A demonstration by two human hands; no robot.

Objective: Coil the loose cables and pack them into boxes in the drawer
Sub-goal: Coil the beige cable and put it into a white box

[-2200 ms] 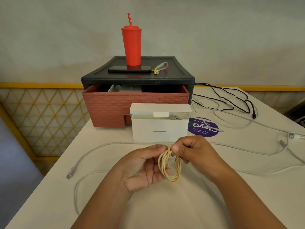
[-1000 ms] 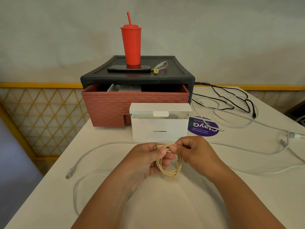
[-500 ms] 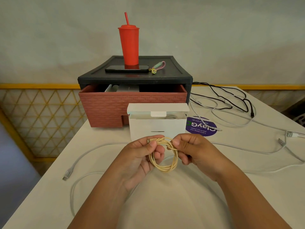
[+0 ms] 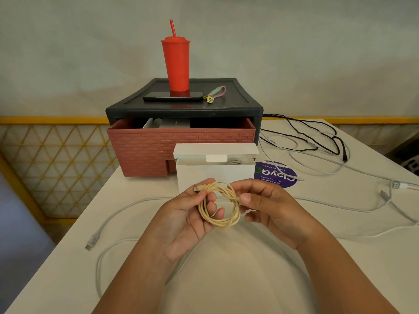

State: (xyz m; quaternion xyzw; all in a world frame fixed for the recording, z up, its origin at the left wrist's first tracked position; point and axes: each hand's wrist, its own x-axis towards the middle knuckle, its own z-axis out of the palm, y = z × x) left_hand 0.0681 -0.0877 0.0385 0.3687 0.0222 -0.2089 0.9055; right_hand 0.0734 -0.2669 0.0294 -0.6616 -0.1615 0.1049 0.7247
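Landmark: the white carton box (image 4: 215, 175) is standing on the worktop (image 4: 226, 279) with its lid flap standing open.
Task cable: the cream charging cable (image 4: 221, 205), wound into a round coil, is being held up just in front of the box, between both hands.
Left hand: the left hand (image 4: 186, 218) is gripping the coil's left side. Its fingers (image 4: 212, 200) are curling through the loop, and the thumb is pressing the strands beside the plug (image 4: 196, 188).
Right hand: the right hand (image 4: 269, 207) is pinching the coil's right side. Its fingers (image 4: 247, 197) are closing narrowly on the strands.
Drawer: the brick-patterned drawer (image 4: 145, 152) is sitting directly behind the box, pulled partly out of the black cabinet (image 4: 181, 109). White packages are showing inside it.
Cabinet top: a red tumbler (image 4: 175, 64), a smartphone (image 4: 173, 96) and a key strap (image 4: 215, 94) are resting behind and above the box.
Loose cables: a white cable (image 4: 118, 211) is lying to the box's left. A black cable (image 4: 317, 139) and a grey USB cable (image 4: 385, 196) are lying to its right.
Sticker: a purple round sticker (image 4: 275, 174) is lying just right of the box.
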